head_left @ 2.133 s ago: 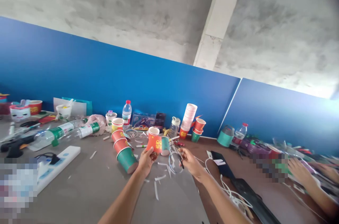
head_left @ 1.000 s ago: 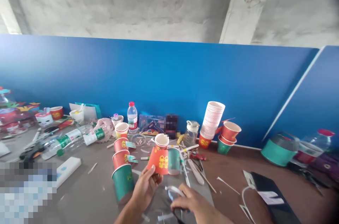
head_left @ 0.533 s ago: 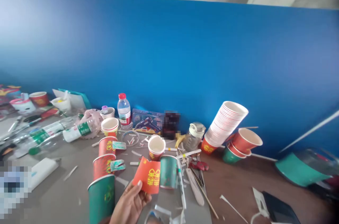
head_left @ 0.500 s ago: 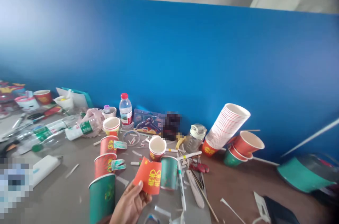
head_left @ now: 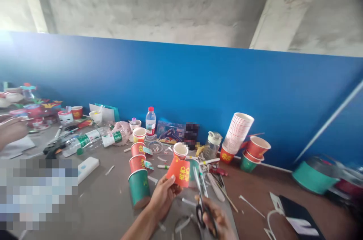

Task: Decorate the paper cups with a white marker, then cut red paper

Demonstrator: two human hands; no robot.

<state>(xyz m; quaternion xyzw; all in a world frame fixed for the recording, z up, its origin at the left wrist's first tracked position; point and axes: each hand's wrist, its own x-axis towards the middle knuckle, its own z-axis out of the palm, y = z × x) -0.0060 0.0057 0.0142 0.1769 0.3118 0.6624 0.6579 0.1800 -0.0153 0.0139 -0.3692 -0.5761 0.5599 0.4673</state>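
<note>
A red piece of paper cup (head_left: 178, 172) with yellow characters is pinched between the thumb and fingers of my left hand (head_left: 164, 194). My right hand (head_left: 217, 215) grips black-handled scissors (head_left: 200, 194), their blades pointing up and away, just right of the red piece and apart from it. Behind the piece stand a white-rimmed paper cup (head_left: 180, 151) and a green paper cup (head_left: 194, 170), partly hidden. Left of my left hand, a column of joined green and red cups (head_left: 138, 187) lies along the table, with small pale-green pieces attached to its side.
Paper scraps and sticks litter the table (head_left: 113, 209). A tall stack of paper cups (head_left: 238, 130) leans near the blue partition (head_left: 181, 81). A glass jar (head_left: 212, 144), a water bottle (head_left: 151, 121) and plastic bottles (head_left: 87, 139) stand or lie around. Another person's hand (head_left: 11, 132) shows at far left.
My right hand has come into view with the scissors. My left hand still holds the red piece. The view has tilted up and shifted left.
</note>
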